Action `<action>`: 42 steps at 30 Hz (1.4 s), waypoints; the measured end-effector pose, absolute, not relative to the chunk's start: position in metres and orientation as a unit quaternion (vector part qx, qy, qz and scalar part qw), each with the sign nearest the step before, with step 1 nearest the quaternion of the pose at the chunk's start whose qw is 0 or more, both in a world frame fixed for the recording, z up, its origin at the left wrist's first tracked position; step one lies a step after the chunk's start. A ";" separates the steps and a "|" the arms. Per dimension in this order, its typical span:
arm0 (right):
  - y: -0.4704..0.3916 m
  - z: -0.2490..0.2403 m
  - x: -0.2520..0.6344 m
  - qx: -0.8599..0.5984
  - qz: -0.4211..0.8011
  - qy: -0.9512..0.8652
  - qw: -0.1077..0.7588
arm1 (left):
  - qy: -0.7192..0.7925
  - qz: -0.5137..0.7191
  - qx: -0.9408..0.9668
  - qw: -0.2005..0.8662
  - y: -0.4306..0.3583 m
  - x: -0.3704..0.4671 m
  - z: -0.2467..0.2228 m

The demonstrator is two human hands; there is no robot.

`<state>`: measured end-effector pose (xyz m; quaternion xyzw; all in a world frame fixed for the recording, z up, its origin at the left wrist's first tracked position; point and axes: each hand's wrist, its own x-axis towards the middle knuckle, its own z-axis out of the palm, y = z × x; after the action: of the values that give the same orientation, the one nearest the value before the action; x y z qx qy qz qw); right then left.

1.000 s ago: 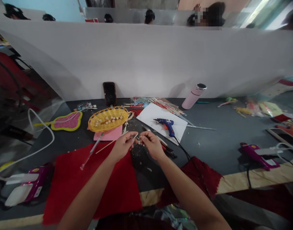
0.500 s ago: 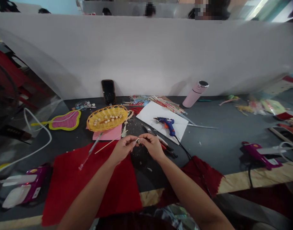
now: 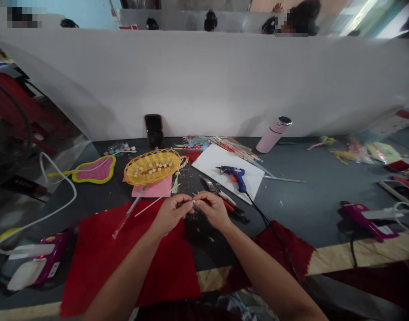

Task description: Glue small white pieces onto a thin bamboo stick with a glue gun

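In the head view, my left hand (image 3: 173, 213) and my right hand (image 3: 213, 210) meet over the dark tabletop, thumbs and forefingers pinched together. Between the fingertips is a small pale piece (image 3: 193, 201), mostly hidden; its kind is unclear. A thin wooden stick (image 3: 154, 203) lies to the left of my left hand. Beyond it, a yellow woven basket (image 3: 130, 178) holds several small pale pieces. A beaded strand with a tassel (image 3: 176, 183) lies beside the basket. Past my right hand, a blue glue gun (image 3: 237, 174) rests on a white board (image 3: 207, 160).
Red cloth (image 3: 100, 258) covers the front left, with a clear tube (image 3: 129, 211) on it. Pliers (image 3: 210, 185) lie close to my right hand. A phone (image 3: 154, 130) and pink flask (image 3: 271, 137) stand by the white partition (image 3: 204, 84). Purple power strips (image 3: 52, 256) sit at both sides.
The whole view has shifted slightly. My hands stay together, with the fingertips a little closed in, so less of the small pale piece shows. The objects on the table have not moved.
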<state>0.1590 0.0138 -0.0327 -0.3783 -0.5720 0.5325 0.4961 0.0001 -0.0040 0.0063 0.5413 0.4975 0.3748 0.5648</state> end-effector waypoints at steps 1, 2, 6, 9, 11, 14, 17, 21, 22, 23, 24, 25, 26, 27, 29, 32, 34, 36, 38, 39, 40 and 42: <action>0.014 -0.033 0.159 -0.379 0.524 -0.578 0.497 | 0.498 0.374 0.550 0.556 -0.004 0.000 0.007; 0.014 -0.033 0.159 -0.381 0.515 -0.583 0.499 | 0.500 0.372 0.558 0.549 -0.004 0.000 0.007; 0.014 -0.036 0.159 -0.381 0.492 -0.595 0.508 | 0.509 0.365 0.578 0.523 -0.004 0.000 0.006; 0.014 -0.037 0.159 -0.378 0.481 -0.605 0.510 | 0.514 0.360 0.585 0.514 -0.004 0.000 0.007; 0.014 -0.037 0.160 -0.381 0.467 -0.617 0.506 | 0.512 0.354 0.591 0.514 -0.004 -0.001 0.009; 0.015 -0.035 0.161 -0.378 0.438 -0.650 0.493 | 0.512 0.350 0.595 0.512 -0.004 -0.002 0.010; 0.015 -0.033 0.162 -0.365 0.411 -0.677 0.488 | 0.512 0.344 0.590 0.521 -0.003 -0.003 0.008; 0.016 -0.034 0.163 -0.348 0.400 -0.685 0.499 | 0.503 0.340 0.587 0.535 -0.002 -0.004 0.007; 0.017 -0.034 0.163 -0.347 0.398 -0.687 0.499 | 0.500 0.339 0.590 0.536 -0.002 -0.004 0.007; 0.017 -0.034 0.163 -0.347 0.396 -0.689 0.499 | 0.498 0.337 0.593 0.535 -0.002 -0.004 0.007; 0.017 -0.035 0.164 -0.347 0.394 -0.691 0.497 | 0.498 0.336 0.596 0.533 -0.002 -0.004 0.007; 0.018 -0.035 0.164 -0.347 0.391 -0.693 0.496 | 0.498 0.334 0.599 0.531 -0.002 -0.004 0.007; 0.018 -0.035 0.165 -0.346 0.386 -0.696 0.497 | 0.499 0.333 0.601 0.529 -0.002 -0.004 0.006; 0.018 -0.035 0.166 -0.344 0.381 -0.700 0.497 | 0.500 0.332 0.602 0.527 -0.002 -0.004 0.006; 0.019 -0.034 0.167 -0.340 0.367 -0.708 0.498 | 0.502 0.331 0.602 0.525 -0.002 -0.004 0.006; 0.019 -0.032 0.168 -0.338 0.351 -0.720 0.493 | 0.500 0.331 0.605 0.523 -0.003 -0.003 0.006; 0.019 -0.031 0.168 -0.343 0.346 -0.723 0.489 | 0.499 0.331 0.607 0.523 -0.003 -0.003 0.007; 0.018 -0.031 0.168 -0.351 0.342 -0.720 0.491 | 0.498 0.330 0.607 0.524 -0.002 -0.004 0.007; 0.018 -0.032 0.168 -0.348 0.341 -0.722 0.492 | 0.496 0.330 0.604 0.530 -0.002 -0.004 0.007; 0.018 -0.032 0.168 -0.342 0.341 -0.726 0.490 | 0.494 0.329 0.602 0.533 -0.002 -0.004 0.006; 0.018 -0.033 0.168 -0.333 0.342 -0.730 0.489 | 0.493 0.329 0.601 0.536 -0.002 -0.004 0.006; 0.018 -0.033 0.168 -0.323 0.346 -0.734 0.487 | 0.492 0.330 0.598 0.539 -0.002 -0.004 0.004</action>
<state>0.1685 0.0184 -0.0330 -0.3227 -0.7343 0.3459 0.4869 -0.0043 -0.0016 0.0041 0.5983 0.4924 0.3296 0.5394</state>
